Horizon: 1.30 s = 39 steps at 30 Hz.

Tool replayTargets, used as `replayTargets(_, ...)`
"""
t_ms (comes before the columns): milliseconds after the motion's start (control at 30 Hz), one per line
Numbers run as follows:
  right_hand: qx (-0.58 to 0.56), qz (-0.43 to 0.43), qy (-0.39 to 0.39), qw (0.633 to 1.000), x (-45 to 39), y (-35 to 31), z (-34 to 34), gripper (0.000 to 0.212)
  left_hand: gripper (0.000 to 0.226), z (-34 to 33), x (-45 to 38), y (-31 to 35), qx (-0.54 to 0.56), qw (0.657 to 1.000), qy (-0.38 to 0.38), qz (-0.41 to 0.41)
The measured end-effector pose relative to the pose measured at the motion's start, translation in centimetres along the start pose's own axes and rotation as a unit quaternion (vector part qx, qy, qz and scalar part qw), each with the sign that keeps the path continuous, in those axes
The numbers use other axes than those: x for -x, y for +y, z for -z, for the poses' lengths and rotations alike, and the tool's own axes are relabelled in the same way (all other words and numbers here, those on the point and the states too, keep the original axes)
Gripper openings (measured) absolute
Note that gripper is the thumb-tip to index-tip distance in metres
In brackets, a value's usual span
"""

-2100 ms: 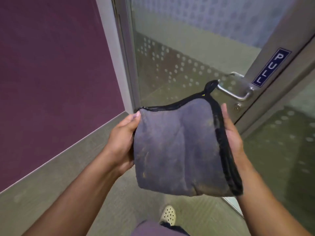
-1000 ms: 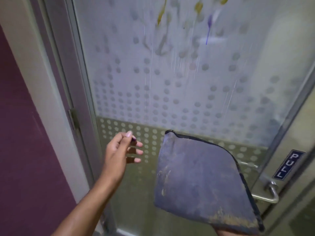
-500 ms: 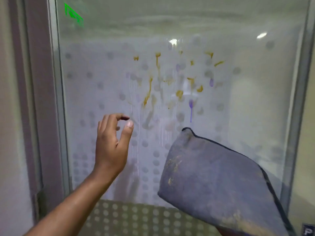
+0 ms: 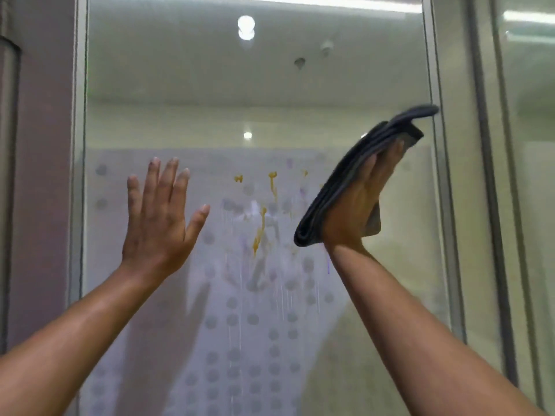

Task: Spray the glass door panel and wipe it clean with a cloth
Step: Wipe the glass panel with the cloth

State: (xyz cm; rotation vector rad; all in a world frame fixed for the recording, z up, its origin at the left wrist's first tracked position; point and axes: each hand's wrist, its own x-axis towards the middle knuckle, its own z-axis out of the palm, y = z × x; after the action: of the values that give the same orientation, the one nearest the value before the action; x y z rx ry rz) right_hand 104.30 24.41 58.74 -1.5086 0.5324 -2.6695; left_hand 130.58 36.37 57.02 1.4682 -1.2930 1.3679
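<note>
The glass door panel (image 4: pixel 186 94) fills the view, frosted with grey dots in its lower half. Yellow and purple smears (image 4: pixel 260 226) with thin wet runs below them mark its middle. My right hand (image 4: pixel 359 205) is raised with its palm against a folded dark grey cloth (image 4: pixel 354 172), which stands at the glass just right of the smears. My left hand (image 4: pixel 160 217) is up near the glass to the left of the smears, fingers spread, holding nothing. No spray bottle is in view.
A metal door frame (image 4: pixel 438 175) runs down the right of the panel, with another glass pane (image 4: pixel 528 190) beyond it. A purple wall (image 4: pixel 39 175) and frame post border the left side.
The view has tilted up from the door handle to the smeared glass. My left hand let go of the cloth and rose, open. My right hand lifted the cloth beside the smears.
</note>
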Motion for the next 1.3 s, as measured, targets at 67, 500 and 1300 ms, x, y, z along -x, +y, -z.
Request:
replayTargets(67,0.100,0.040,-0.064,0.992,-0.1,-1.3,-1.4,0.081,0.083,-0.4,-0.2,-1.3,-0.011,1.000,-0.018,0.004)
replayTargets(500,0.395,0.109,-0.204,0.889,2.3,1.0,-4.4,0.082,0.086,-3.7,0.6,-4.8,-0.020,0.999,0.002,-0.027)
replayTargets(1300,0.373,0.054,-0.204,0.904,8.2,0.9,-3.3,0.070,0.079,-3.2,0.7,-4.7,0.005,1.000,-0.006,-0.020)
